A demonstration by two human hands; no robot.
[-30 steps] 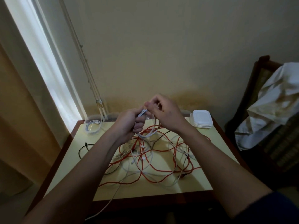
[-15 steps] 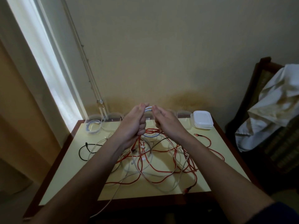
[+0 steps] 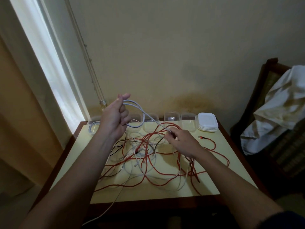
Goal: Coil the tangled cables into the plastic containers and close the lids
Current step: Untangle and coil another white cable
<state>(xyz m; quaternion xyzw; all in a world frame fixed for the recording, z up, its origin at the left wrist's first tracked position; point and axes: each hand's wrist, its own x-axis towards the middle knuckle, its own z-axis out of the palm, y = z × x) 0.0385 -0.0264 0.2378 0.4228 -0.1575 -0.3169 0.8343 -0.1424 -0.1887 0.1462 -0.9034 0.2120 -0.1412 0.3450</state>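
Note:
My left hand [image 3: 114, 119] is raised above the table and grips a small coil of white cable [image 3: 139, 109]. One strand runs from the coil down to my right hand [image 3: 181, 141], which pinches it just above the tangle. The tangle of red, white and black cables [image 3: 148, 156] sprawls over the middle of the table. Several clear plastic containers [image 3: 171, 116] stand in a row along the far edge. The leftmost container [image 3: 93, 127] holds a coiled white cable. A stack of white lids [image 3: 207, 123] sits at the far right corner.
The small table [image 3: 216, 184] has a pale yellow top and dark wooden edges. One white cable [image 3: 105, 212] hangs over its near edge. A red cable's plug [image 3: 201, 137] lies near the lids. A chair with a white cloth [image 3: 279, 113] stands at the right. A window is at left.
My hands have parted. The left one rose with the white coil, and the right one slid down along the strand toward the tangle.

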